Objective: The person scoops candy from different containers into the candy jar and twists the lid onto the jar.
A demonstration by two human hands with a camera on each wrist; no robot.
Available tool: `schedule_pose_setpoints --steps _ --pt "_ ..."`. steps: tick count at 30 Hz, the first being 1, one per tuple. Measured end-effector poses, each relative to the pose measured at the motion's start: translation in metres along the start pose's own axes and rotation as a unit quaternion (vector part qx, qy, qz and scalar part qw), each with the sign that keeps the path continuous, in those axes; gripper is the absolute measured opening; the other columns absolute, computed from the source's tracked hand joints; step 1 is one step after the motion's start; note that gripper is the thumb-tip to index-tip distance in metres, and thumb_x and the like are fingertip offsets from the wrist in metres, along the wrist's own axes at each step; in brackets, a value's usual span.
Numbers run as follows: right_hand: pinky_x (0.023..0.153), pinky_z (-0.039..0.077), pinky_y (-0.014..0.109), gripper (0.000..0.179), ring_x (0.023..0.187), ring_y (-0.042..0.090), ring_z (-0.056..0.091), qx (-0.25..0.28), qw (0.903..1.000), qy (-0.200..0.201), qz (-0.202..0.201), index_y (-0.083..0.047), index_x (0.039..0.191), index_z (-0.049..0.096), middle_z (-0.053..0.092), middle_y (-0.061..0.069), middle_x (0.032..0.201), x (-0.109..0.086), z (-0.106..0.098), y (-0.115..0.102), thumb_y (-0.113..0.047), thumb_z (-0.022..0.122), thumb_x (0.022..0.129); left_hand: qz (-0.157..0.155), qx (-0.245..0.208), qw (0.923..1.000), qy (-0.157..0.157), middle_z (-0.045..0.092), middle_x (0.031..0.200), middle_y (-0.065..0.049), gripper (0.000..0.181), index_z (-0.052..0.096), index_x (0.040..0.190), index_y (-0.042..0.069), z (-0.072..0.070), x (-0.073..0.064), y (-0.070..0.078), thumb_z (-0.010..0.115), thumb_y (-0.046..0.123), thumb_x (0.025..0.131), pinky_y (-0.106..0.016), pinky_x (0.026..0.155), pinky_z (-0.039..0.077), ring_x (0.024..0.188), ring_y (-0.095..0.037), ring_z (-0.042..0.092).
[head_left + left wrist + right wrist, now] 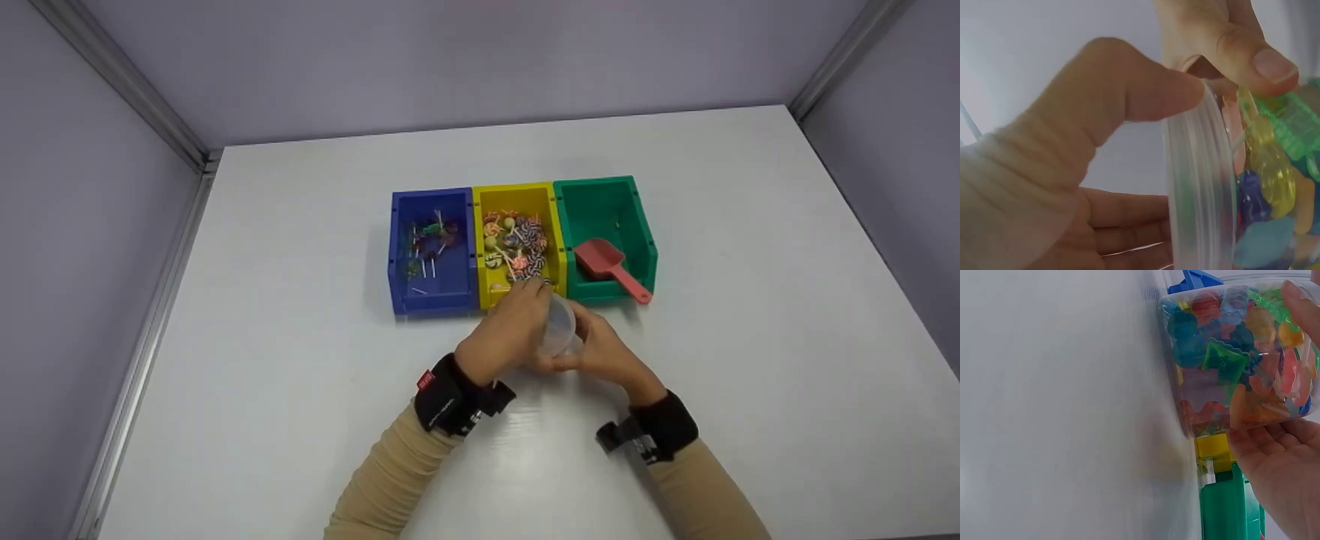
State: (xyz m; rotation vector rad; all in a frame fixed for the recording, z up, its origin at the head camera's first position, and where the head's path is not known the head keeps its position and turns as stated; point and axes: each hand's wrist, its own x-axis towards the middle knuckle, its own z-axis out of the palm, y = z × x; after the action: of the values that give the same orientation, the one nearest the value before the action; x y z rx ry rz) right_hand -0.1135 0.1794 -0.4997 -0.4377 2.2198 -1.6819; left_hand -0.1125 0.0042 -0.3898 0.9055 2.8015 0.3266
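Close in front of the yellow bin, both hands are around a clear plastic jar [1230, 365] with a translucent screw lid [1196, 185]. Through its wall show many colourful see-through plastic trinkets [1266, 169]. My left hand [510, 326] grips the lid, thumb pressed on its rim and fingers round the far side. The jar body is held by my right hand [604, 349], with the thumb on one side and the fingers on the other. In the head view, my left hand hides part of the jar. The lid appears seated on the jar.
Three joined bins stand beyond the hands: a blue bin [442, 300] with dark lollipops [431, 229], a yellow bin [517, 196] with striped lollipops [532, 240], and a green bin [596, 199] with a pink scoop [600, 256]. Walls border the white table [300, 300].
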Motion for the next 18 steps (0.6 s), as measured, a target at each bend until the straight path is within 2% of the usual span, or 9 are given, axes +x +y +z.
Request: schedule_pose_setpoints --steps 3,5,7,11,14,18 --pt "0.116 0.035 0.055 0.088 0.131 0.029 0.046 0.0 1.0 0.0 0.0 -0.008 0.146 0.039 0.048 0.013 0.146 0.0 -0.001 0.0 -0.013 0.084 0.071 -0.013 -0.021 0.9997 0.002 0.052 0.136 -0.019 0.089 0.046 0.136 -0.007 0.002 0.0 0.0 0.086 0.033 0.066 -0.039 0.114 0.043 0.128 -0.031 0.05" --pt "0.116 0.035 0.056 0.088 0.131 0.029 0.046 0.001 1.0 -0.001 -0.002 -0.008 0.147 0.038 0.048 0.013 0.146 -0.001 -0.001 0.0 -0.013 0.084 0.071 -0.037 -0.014 0.9991 0.015 0.052 0.135 -0.02 0.093 0.046 0.137 -0.006 0.005 0.0 0.003 0.087 0.037 0.065 -0.038 0.11 0.047 0.126 -0.032 0.05" --pt "0.116 0.035 0.055 0.087 0.131 0.029 0.046 0.002 1.0 -0.002 -0.005 -0.008 0.146 0.039 0.049 0.013 0.145 -0.001 -0.001 0.0 -0.013 0.083 0.072 -0.065 0.025 0.9966 0.045 0.055 0.129 -0.02 0.097 0.048 0.134 -0.007 0.01 -0.001 0.008 0.087 0.046 0.063 -0.036 0.103 0.052 0.12 -0.031 0.053" --pt "0.115 0.036 0.054 0.083 0.131 0.026 0.046 0.003 0.9998 -0.001 -0.017 -0.007 0.145 0.04 0.05 0.012 0.144 -0.001 0.0 0.0 -0.012 0.082 0.073 -0.119 0.105 0.9837 0.085 0.06 0.117 -0.017 0.102 0.053 0.127 -0.008 0.015 -0.005 0.016 0.082 0.063 0.06 -0.032 0.09 0.056 0.107 -0.027 0.057" --pt "0.115 0.036 0.053 0.082 0.13 0.024 0.047 0.005 0.9997 0.0 -0.022 -0.008 0.145 0.042 0.051 0.011 0.144 -0.001 0.0 0.001 -0.014 0.081 0.073 -0.131 0.109 0.9826 0.074 0.061 0.119 -0.017 0.101 0.053 0.127 -0.008 0.015 -0.006 0.018 0.079 0.066 0.063 -0.033 0.091 0.056 0.108 -0.026 0.058" --pt "0.115 0.037 0.054 0.081 0.129 0.022 0.048 0.0 0.9997 0.0 -0.023 -0.009 0.144 0.042 0.052 0.011 0.144 -0.001 0.0 0.001 -0.014 0.081 0.074 -0.125 0.099 0.985 0.067 0.062 0.117 -0.016 0.097 0.055 0.125 -0.007 0.014 -0.006 0.016 0.079 0.063 0.064 -0.032 0.091 0.056 0.107 -0.025 0.059"
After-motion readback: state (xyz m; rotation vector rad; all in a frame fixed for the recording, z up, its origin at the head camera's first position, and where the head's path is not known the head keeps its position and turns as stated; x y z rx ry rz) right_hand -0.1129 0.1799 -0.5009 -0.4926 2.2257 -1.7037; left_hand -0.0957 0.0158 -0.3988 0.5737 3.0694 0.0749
